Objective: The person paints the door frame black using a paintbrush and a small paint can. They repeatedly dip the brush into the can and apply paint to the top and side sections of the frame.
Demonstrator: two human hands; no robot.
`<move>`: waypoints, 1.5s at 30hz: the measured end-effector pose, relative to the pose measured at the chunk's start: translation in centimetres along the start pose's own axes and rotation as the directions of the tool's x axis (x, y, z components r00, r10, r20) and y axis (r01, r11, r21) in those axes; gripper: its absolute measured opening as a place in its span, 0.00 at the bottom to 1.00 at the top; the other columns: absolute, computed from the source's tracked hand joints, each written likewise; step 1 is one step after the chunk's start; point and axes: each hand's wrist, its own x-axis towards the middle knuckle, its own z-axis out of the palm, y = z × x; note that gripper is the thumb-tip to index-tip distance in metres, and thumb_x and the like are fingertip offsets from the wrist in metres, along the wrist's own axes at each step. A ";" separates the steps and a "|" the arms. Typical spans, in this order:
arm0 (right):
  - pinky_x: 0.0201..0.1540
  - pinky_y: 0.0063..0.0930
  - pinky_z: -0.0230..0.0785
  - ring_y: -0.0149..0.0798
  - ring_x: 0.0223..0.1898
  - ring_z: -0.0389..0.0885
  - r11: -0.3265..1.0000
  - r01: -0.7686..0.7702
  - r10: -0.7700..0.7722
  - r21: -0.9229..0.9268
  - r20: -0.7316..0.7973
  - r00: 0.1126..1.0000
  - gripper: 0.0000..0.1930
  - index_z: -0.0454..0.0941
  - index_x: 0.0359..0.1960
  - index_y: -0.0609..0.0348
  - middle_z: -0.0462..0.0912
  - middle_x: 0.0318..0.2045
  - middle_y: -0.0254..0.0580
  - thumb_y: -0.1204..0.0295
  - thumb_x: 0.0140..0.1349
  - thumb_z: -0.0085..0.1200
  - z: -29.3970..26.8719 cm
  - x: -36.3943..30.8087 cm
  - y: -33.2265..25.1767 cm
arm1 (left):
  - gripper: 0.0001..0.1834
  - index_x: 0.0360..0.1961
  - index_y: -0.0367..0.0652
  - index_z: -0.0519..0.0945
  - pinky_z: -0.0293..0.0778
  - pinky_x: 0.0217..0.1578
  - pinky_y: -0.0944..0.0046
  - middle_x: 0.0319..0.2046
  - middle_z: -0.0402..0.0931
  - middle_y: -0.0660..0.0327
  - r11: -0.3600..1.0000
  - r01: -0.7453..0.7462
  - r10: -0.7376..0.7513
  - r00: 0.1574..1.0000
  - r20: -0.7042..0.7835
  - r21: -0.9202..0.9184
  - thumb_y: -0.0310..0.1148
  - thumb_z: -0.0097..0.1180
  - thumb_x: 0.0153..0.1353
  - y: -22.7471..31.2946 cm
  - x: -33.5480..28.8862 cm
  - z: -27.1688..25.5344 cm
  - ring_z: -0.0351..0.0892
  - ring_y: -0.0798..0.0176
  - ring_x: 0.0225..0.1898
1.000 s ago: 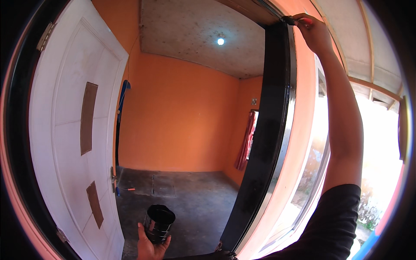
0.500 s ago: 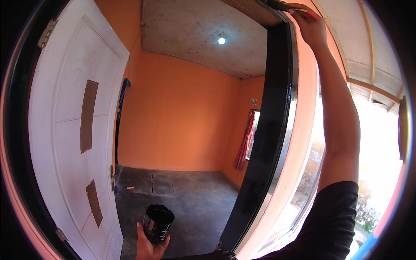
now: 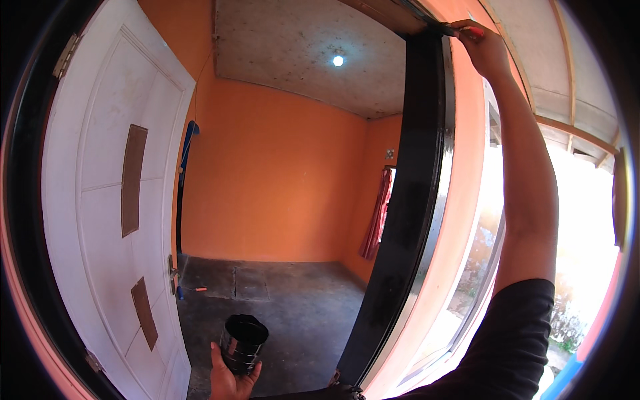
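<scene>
Raised to the upper corner, my right hand (image 3: 491, 56) grips a paintbrush (image 3: 476, 31) by its red handle. Its dark bristles meet the black door frame (image 3: 417, 167) where the top beam joins the right post. Low in the middle, my left hand (image 3: 229, 384) holds a black-coated can (image 3: 241, 353) upright, fingers and thumb on either side of it. The inside of the can looks dark; how full it is cannot be seen. Glossy black covers the right post, while the underside of the top beam (image 3: 380, 12) shows brown.
A white door (image 3: 100, 160) with brown patches stands swung inward on the left, its lever handle (image 3: 173, 275) facing the room. Beyond lie a dark floor (image 3: 300, 310), orange walls (image 3: 273, 173) and a red curtain (image 3: 377, 220). A window (image 3: 477, 267) is right of the frame.
My right hand and the brush have shifted down and slightly right, from the top beam to the corner with the post. My left hand and the can have stayed almost still.
</scene>
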 end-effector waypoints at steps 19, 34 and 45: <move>0.43 0.25 0.73 0.33 0.38 0.86 0.991 0.089 -0.074 0.104 -0.143 0.987 0.13 0.83 0.45 0.54 0.88 0.35 0.37 0.62 0.65 0.59 1.5 2.2 -2.1 | 0.26 0.52 0.48 0.74 0.80 0.41 0.51 0.41 0.80 0.59 0.999 -0.034 0.034 0.999 0.002 0.037 0.58 0.42 0.70 1.0 0.0 0.0 0.81 0.54 0.40; 0.40 0.29 0.73 0.37 0.35 0.85 0.980 0.073 -0.042 0.182 -0.172 0.984 0.11 0.84 0.43 0.51 0.87 0.32 0.40 0.62 0.63 0.58 2.5 2.6 -1.1 | 0.25 0.52 0.47 0.74 0.79 0.43 0.50 0.42 0.80 0.58 1.000 0.007 -0.007 1.000 -0.015 0.003 0.57 0.42 0.71 -0.2 0.0 0.1 0.80 0.53 0.40; 0.43 0.26 0.73 0.34 0.38 0.86 0.990 0.079 -0.062 0.114 -0.142 0.988 0.16 0.84 0.45 0.53 0.88 0.34 0.39 0.57 0.64 0.59 2.9 1.9 0.2 | 0.26 0.53 0.47 0.73 0.79 0.44 0.50 0.42 0.80 0.58 1.000 -0.004 0.005 1.000 -0.017 0.022 0.58 0.42 0.70 -0.2 -0.4 0.2 0.80 0.54 0.40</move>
